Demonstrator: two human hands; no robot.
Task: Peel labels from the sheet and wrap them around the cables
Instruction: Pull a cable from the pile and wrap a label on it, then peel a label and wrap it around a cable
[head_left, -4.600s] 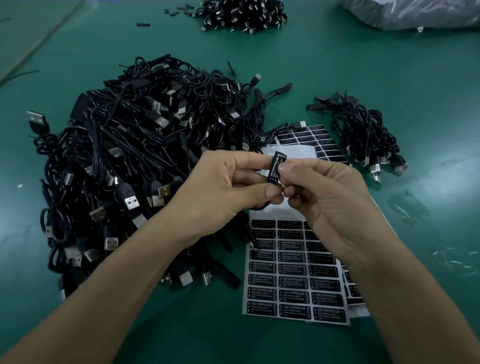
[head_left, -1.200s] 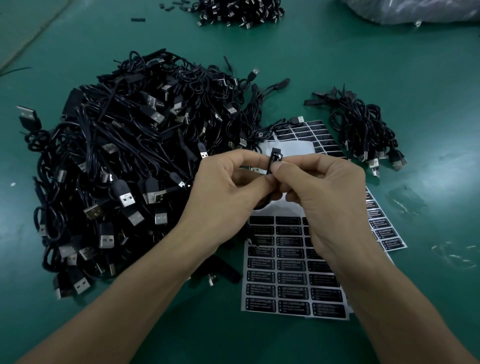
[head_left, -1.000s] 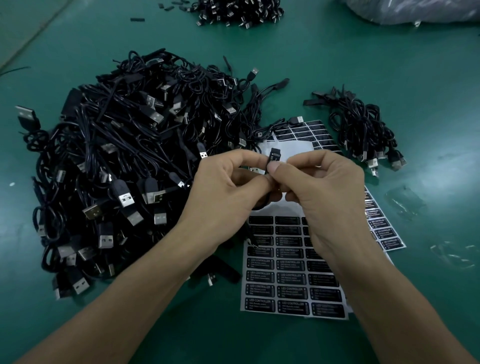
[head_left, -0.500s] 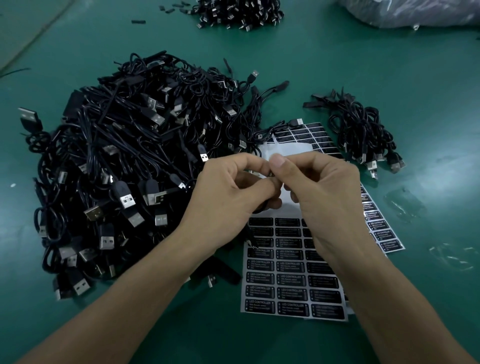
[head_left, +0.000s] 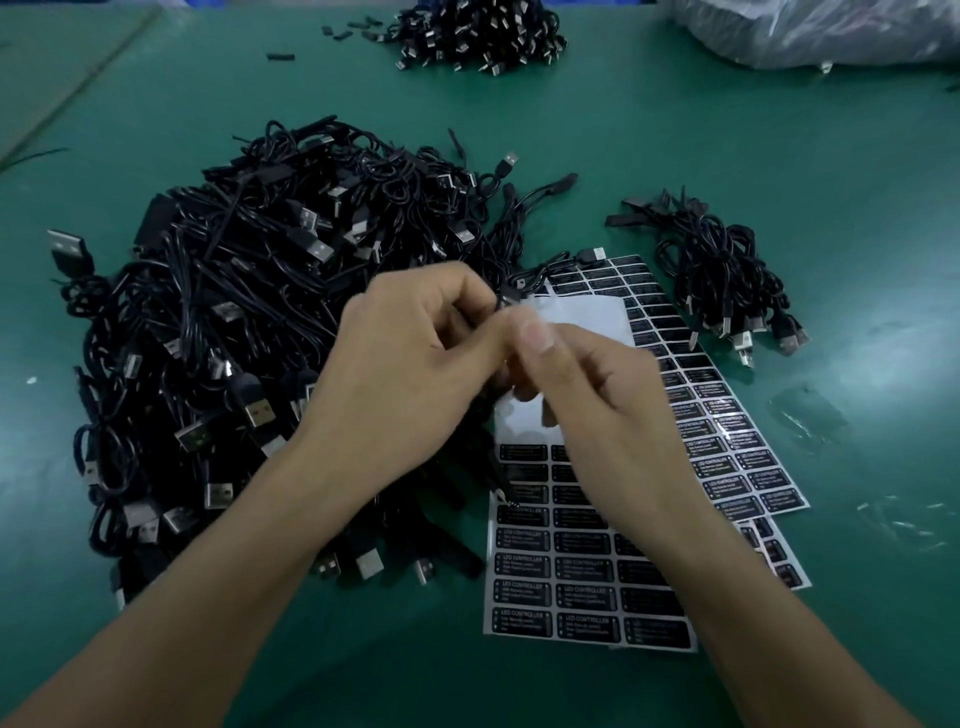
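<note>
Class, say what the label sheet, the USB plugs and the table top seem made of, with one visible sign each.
Label sheet: glossy black stickers on pale backing, likely paper or film.
USB plugs: shiny metal shells in matt black plastic.
Table top: smooth green mat, perhaps rubber or vinyl; soft sheen.

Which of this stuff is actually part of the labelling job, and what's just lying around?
In use: left hand, right hand, thin black cable they pinch, white sheet of black labels, big heap of black USB cables.
Lying about: crinkled clear plastic bag, clear film scraps.
</note>
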